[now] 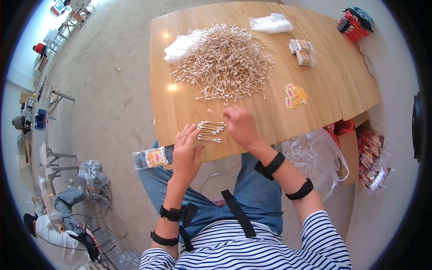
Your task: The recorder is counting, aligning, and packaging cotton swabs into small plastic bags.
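A small row of cotton swabs lies on the wooden table near its front edge. My left hand rests at the left ends of these swabs, fingers stretched out. On the other side of the row, my right hand is closed with its fingers curled; whatever they may hold is hidden. Left of my left hand, a clear packet of swabs with a yellow label sticks out past the table's edge. Beyond both hands rises a large heap of loose cotton swabs.
Clear plastic bags lie at the far edge, and more plastic bags by the heap. Filled packets and yellow labels sit to the right. A large plastic bag stands below the table's right side. Another person is at lower left.
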The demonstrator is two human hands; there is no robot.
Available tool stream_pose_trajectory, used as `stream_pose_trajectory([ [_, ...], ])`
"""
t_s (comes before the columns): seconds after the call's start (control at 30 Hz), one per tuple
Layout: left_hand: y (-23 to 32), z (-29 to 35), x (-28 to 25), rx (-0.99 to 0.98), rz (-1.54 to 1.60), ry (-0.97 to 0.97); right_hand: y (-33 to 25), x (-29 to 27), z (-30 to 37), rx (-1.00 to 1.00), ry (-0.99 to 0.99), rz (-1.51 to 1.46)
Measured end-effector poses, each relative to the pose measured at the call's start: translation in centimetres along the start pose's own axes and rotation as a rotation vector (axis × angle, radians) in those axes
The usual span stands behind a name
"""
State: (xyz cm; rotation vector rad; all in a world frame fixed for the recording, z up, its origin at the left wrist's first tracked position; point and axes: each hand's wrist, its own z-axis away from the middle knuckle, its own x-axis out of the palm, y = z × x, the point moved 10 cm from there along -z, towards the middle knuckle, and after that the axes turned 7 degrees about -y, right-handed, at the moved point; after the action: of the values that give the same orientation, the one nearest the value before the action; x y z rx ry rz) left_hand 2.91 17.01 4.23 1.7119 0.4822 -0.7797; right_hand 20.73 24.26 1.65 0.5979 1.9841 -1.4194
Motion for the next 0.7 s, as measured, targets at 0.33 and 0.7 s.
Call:
stream_pose_trajectory([
  [0.33,-0.2,-2.6,4.3,0.136,-0.284,-0.143,-1.8,0.1,1.6,-0.015,0.01,0.119],
  [0.7,-0.4,-1.7,6.2,0.18,-0.367,-0.179,-3.7,4.0,5.2,-0.11,-0.082,0.087],
])
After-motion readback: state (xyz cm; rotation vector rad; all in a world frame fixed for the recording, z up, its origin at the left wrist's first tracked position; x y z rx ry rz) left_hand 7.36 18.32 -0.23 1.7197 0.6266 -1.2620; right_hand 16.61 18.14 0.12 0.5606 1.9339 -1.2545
